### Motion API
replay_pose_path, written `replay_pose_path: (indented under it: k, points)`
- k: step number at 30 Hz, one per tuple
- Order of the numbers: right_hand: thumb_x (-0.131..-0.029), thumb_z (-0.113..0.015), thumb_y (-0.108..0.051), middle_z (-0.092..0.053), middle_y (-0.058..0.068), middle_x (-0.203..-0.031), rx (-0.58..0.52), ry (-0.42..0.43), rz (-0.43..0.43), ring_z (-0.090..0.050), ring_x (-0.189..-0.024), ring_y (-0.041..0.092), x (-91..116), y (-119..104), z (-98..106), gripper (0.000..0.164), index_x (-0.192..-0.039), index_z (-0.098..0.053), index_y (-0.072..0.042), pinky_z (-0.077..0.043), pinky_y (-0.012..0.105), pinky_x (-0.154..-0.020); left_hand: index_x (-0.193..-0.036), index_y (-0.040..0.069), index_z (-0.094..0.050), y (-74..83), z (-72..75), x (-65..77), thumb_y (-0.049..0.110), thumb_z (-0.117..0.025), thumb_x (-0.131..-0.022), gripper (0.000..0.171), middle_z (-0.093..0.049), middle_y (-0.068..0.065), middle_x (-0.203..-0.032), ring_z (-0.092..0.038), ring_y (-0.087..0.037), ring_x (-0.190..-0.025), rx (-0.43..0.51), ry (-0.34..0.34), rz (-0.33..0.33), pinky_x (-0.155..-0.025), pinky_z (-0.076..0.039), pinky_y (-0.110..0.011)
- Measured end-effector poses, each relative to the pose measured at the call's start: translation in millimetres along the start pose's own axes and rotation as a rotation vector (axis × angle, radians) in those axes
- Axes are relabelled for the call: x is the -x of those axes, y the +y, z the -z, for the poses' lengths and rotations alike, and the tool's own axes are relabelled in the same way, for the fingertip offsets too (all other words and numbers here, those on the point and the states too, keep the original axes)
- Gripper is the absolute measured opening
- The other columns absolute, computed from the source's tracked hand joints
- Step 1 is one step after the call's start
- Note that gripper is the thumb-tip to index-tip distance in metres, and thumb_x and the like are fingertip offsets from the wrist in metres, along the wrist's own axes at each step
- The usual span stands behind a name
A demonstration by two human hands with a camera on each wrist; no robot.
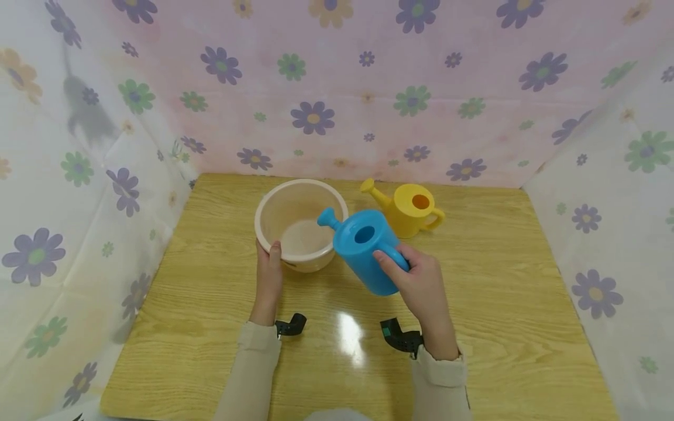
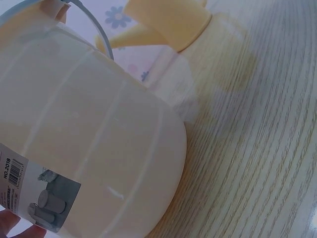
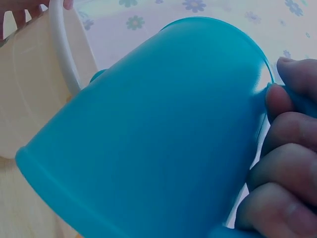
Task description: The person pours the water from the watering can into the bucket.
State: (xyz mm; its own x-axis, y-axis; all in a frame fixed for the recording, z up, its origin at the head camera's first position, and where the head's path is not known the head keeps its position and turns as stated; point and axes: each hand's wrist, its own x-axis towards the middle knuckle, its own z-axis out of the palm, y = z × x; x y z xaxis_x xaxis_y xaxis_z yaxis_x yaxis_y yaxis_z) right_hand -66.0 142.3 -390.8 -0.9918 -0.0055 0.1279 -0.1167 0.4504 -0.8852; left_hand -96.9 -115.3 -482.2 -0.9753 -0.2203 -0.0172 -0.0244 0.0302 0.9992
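Observation:
A cream plastic bucket [image 1: 310, 264] stands upright on the table. My left hand [image 1: 268, 275] grips its near left rim, thumb over the edge and fingers against the outside. The left wrist view shows the bucket's ribbed wall [image 2: 94, 114] and a printed label [image 2: 42, 193] beside the fingertips. My right hand [image 1: 423, 283] holds a blue watering can [image 1: 368, 263] by its handle, fingers curled round it. The can is tilted to the left, and its spout [image 1: 329, 218] overlaps the bucket's right rim in the head view. In the right wrist view the can's body [image 3: 148, 134] hides much of the bucket.
A yellow watering can [image 1: 405, 216] stands behind the blue one, to the right of the bucket, its spout pointing left. The wood-grain table [image 1: 500, 304] is bordered at the back and sides by flower-patterned cloth [image 1: 363, 117]. A white bail handle [image 3: 62, 47] arcs beside the bucket.

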Motion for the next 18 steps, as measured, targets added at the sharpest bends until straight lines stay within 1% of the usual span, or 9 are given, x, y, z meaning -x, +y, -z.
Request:
replay_pose_path:
  k: [4, 8, 10, 15, 17, 18]
  points:
    - [-0.084, -0.066, -0.033, -0.048, 0.005, -0.060, -0.006, 0.011, 0.000, -0.055, -0.068, 0.020, 0.9, 2.4, -2.1, 0.027, -0.071, -0.058, -0.010, -0.051, 0.039, -0.070, -0.148, 0.010, -0.006, 0.0, 0.8, 1.4, 0.019, -0.033, -0.096, 0.059, -0.025, -0.020, -0.146, -0.028, -0.030, -0.134, -0.011, 0.006, 0.008, -0.111, -0.019, -0.043]
    - [-0.084, -0.066, -0.030, -0.049, 0.004, -0.061, -0.021, 0.024, 0.006, -0.054, -0.066, 0.020, 0.8, 1.9, -3.5, 0.026, -0.071, -0.060, -0.009, -0.050, 0.035, -0.069, -0.148, 0.011, -0.006, -0.5, 1.4, 1.2, 0.020, -0.033, -0.096, 0.060, -0.025, -0.020, -0.147, -0.026, -0.031, -0.135, -0.025, 0.012, 0.014, -0.111, -0.018, -0.042]
    - [-0.084, -0.066, -0.030, -0.050, 0.005, -0.062, -0.024, 0.030, 0.008, -0.054, -0.066, 0.020, 0.8, 1.2, -3.5, 0.026, -0.070, -0.059, -0.009, -0.049, 0.034, -0.068, -0.148, 0.011, -0.005, -0.8, 1.5, 1.0, 0.020, -0.033, -0.096, 0.059, -0.025, -0.019, -0.147, -0.026, -0.031, -0.135, -0.027, 0.012, 0.009, -0.111, -0.018, -0.042]
    - [-0.089, -0.060, -0.023, -0.060, 0.005, -0.067, -0.052, 0.020, 0.059, -0.057, -0.068, 0.018, -0.6, 1.2, -3.0, 0.024, -0.070, -0.060, -0.009, -0.051, 0.037, -0.070, -0.148, 0.011, -0.007, -0.7, 1.9, 1.1, 0.020, -0.033, -0.097, 0.058, -0.025, -0.020, -0.147, -0.029, -0.027, -0.134, -0.010, 0.004, -0.006, -0.110, -0.020, -0.041]
    - [-0.091, -0.056, -0.019, -0.063, 0.004, -0.070, -0.067, 0.011, 0.093, -0.058, -0.069, 0.017, -2.2, 1.3, -2.7, 0.023, -0.070, -0.062, -0.010, -0.051, 0.037, -0.071, -0.148, 0.011, -0.007, -0.5, 1.7, 0.7, 0.020, -0.033, -0.097, 0.058, -0.026, -0.019, -0.147, -0.030, -0.023, -0.133, 0.002, 0.001, -0.004, -0.110, -0.021, -0.040]
    - [-0.091, -0.056, -0.017, -0.063, 0.004, -0.070, -0.071, 0.006, 0.106, -0.058, -0.068, 0.017, -3.1, 1.5, -2.6, 0.023, -0.070, -0.062, -0.010, -0.051, 0.036, -0.070, -0.148, 0.011, -0.007, -0.5, 1.6, 0.3, 0.020, -0.033, -0.097, 0.058, -0.026, -0.019, -0.147, -0.030, -0.024, -0.133, 0.008, -0.003, -0.004, -0.110, -0.020, -0.040]
